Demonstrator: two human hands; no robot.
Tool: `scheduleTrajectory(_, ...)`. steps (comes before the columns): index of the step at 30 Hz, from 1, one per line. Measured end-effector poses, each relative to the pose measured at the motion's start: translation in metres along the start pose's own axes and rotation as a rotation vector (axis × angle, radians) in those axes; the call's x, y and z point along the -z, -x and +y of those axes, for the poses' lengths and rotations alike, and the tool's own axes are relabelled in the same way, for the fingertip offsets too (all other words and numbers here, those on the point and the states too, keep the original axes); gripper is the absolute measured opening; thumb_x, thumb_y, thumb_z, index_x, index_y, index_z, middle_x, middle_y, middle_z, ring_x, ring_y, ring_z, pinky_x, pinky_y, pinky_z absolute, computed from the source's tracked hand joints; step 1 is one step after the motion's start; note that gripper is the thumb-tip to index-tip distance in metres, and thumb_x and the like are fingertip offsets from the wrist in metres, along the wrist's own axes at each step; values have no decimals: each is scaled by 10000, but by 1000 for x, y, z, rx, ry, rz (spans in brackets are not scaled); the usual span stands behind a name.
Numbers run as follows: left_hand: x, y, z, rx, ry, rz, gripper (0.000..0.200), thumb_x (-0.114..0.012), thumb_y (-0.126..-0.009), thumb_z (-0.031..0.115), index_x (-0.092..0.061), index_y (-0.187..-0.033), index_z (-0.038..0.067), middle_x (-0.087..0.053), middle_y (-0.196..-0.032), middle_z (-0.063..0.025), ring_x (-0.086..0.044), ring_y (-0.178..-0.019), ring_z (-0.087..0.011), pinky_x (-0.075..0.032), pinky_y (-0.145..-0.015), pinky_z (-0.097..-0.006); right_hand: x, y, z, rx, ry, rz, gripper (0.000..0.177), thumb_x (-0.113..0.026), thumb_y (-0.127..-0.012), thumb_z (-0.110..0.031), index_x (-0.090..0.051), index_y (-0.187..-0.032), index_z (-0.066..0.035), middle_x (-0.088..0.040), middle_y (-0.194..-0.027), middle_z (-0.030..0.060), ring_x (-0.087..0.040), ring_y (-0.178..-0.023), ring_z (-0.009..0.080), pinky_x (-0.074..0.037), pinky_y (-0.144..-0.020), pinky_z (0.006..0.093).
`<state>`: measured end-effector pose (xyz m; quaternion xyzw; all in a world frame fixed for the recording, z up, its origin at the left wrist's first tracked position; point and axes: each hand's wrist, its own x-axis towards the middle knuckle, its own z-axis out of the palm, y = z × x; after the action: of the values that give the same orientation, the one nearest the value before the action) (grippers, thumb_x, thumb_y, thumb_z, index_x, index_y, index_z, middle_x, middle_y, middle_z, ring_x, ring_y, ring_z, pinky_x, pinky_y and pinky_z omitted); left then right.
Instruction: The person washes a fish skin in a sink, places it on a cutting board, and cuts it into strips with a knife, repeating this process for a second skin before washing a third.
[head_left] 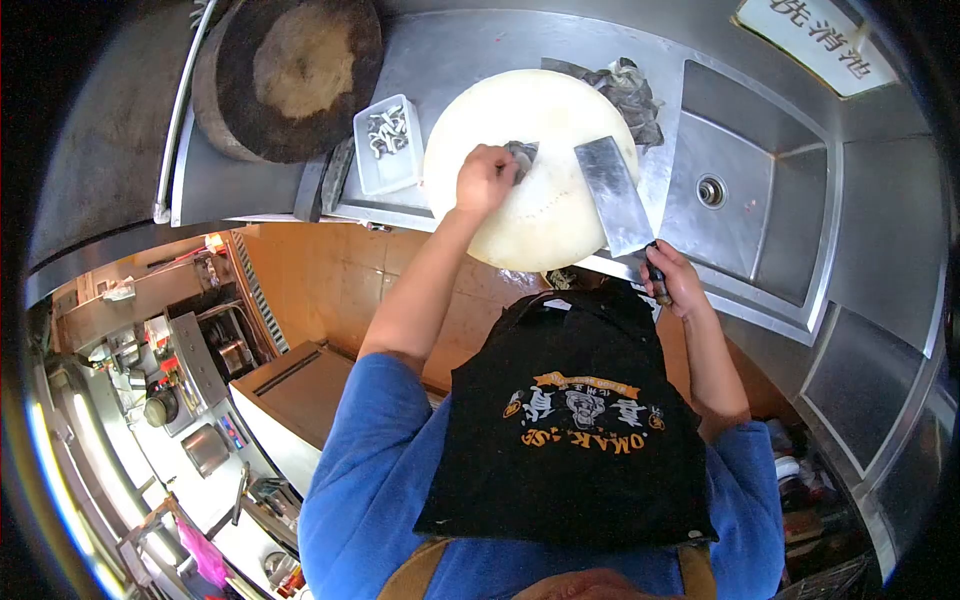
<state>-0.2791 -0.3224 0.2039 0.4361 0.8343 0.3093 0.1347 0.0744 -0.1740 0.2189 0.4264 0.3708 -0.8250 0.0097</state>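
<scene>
A cleaver [613, 195] is gripped by its dark handle in my right hand [680, 279], at the near right edge of a round white cutting board [500, 110]. Its broad blade rests flat or nearly flat over the board's right side. On the left of the board, my left hand [484, 178] has its fingers bent together against a small grey piece of food [522, 157], whose kind I cannot make out. A white plastic tray [390, 180] just left of the board contains several dark-and-white strips [388, 132].
Behind the board lies crumpled dark plastic [632, 100]. A steel sink [735, 235] with a drain is to the right. At the far left stands a thick round wooden chopping block [305, 60]. The steel counter's front edge runs below the board.
</scene>
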Motion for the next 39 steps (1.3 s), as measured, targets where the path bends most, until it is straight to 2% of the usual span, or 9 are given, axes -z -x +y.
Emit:
scheduleTrajectory(5,15,-6,-43,433,1096,150,90,-560,-984,116,-600,-1061,90,-658,-973,-33,-647,-860,-188,-529,-826,-340,-1,1,-3,-9,-1,21,183,-603,-977,-264,-594,-1060,-101,-581,-712,9,-537,-557,109,-435,-482,245)
scheduleTrajectory(10,39,-2,-70,721,1516,91,231,-543,-995,152,-534,-1178,11,-649,-996,-111,-667,-852,-216,-583,-778,-380,0,1,-3,-27,-1,15,174,-602,-978,-249,-595,-1057,-94,-584,-709,11,-539,-549,115,-437,-478,246)
scheduleTrajectory(14,31,-1,-37,763,959,181,304,-579,-922,20,-483,-1211,29,-637,-1003,-107,-639,-745,-181,-593,-682,-329,5,-4,1,-12,-23,6,173,-606,-975,-242,-594,-1053,-88,-588,-709,12,-541,-544,116,-439,-478,247)
scheduleTrajectory(17,22,-5,-34,840,891,341,379,-539,-894,-37,-463,-1242,91,-640,-983,-84,-621,-774,-164,-563,-709,-334,7,-5,0,-23,-24,-10,185,-610,-974,-244,-592,-1066,-85,-590,-712,16,-540,-543,118,-438,-477,249)
scheduleTrajectory(20,30,-8,-18,645,923,370,402,-513,-870,-58,-486,-1237,103,-639,-945,-44,-601,-804,-146,-519,-695,-315,8,-4,0,-26,-37,7,214,-611,-973,-243,-592,-1108,-78,-594,-716,22,-536,-539,121,-438,-477,253)
scheduleTrajectory(27,79,-43,53,471,777,283,341,-568,-879,38,-502,-1205,115,-623,-925,-17,-580,-882,-150,-508,-753,-368,5,-2,-2,-8,-21,-5,142,-592,-982,-235,-566,-1018,-100,-576,-699,18,-538,-546,110,-435,-471,250)
scheduleTrajectory(32,102,-58,72,238,4,266,305,-615,-942,161,-490,-1200,58,-633,-935,-103,-616,-845,-181,-494,-747,-319,5,-3,1,26,-43,-18,141,-586,-986,-234,-572,-1017,-97,-570,-689,14,-531,-531,108,-431,-465,247)
scheduleTrajectory(36,104,-64,58,54,104,310,273,-541,-932,11,-491,-1200,32,-660,-997,-146,-672,-882,-249,-511,-797,-341,6,-5,2,-4,7,20,153,-593,-983,-238,-582,-1029,-92,-572,-697,14,-531,-527,110,-441,-473,252)
scheduleTrajectory(39,97,-71,30,184,257,192,266,-506,-934,-36,-495,-1194,19,-659,-1015,-132,-678,-925,-219,-521,-811,-310,6,-5,8,10,-17,-7,163,-601,-979,-244,-587,-1038,-94,-577,-705,13,-538,-533,114,-448,-479,259)
